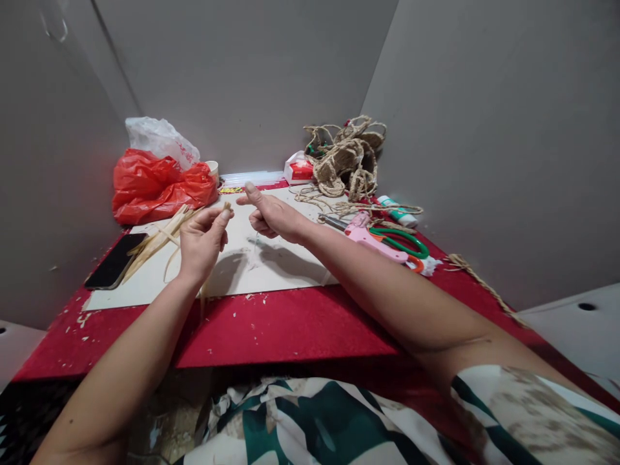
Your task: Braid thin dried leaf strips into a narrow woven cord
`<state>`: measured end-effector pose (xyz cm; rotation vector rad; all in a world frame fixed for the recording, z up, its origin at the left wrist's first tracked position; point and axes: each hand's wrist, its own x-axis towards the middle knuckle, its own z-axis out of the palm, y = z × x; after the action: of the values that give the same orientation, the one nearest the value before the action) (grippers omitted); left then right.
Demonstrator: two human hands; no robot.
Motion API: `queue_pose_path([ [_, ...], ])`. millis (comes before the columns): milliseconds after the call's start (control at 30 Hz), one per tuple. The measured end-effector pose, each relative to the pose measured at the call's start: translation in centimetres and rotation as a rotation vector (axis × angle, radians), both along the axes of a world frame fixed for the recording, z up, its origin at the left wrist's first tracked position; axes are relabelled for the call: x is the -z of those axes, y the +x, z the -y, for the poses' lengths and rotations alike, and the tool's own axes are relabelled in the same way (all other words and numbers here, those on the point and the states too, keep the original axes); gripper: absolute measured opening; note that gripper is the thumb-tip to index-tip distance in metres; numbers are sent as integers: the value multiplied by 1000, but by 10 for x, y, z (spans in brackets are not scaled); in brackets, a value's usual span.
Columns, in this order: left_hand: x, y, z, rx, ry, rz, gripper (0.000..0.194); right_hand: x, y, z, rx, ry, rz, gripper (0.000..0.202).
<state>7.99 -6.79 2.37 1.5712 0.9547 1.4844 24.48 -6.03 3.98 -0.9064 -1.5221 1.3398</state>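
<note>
My left hand (202,239) pinches a small folded piece of tan husk (227,206) between thumb and fingers, above the white board (271,274). A thin strip hangs below this hand. To its right, my right hand (271,212) is raised with the thumb and index finger apart and the other fingers curled; no object shows in it. The two hands do not touch. Long dry husk strips (150,248) lie behind and left of my left hand, next to a black phone (115,261).
A red plastic bag (155,187) sits at the back left. Coiled straw rope pieces (346,161) are heaped at the back right, near a tissue pack (299,169). A pink glue gun (372,240) and green-handled scissors (411,240) lie right. Scraps dot the red cloth (290,323).
</note>
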Motion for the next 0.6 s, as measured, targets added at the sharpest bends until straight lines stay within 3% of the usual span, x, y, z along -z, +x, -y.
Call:
queue_pose_path([
  [267, 12, 11, 16, -40, 229, -342, 12, -1, -9, 6, -23, -2, 45, 57],
  [400, 8, 9, 17, -98, 263, -303, 10, -5, -6, 7, -77, -27, 59, 47],
  [600, 1, 2, 12, -95, 179, -212, 12, -3, 12, -3, -209, -52, 48, 27],
])
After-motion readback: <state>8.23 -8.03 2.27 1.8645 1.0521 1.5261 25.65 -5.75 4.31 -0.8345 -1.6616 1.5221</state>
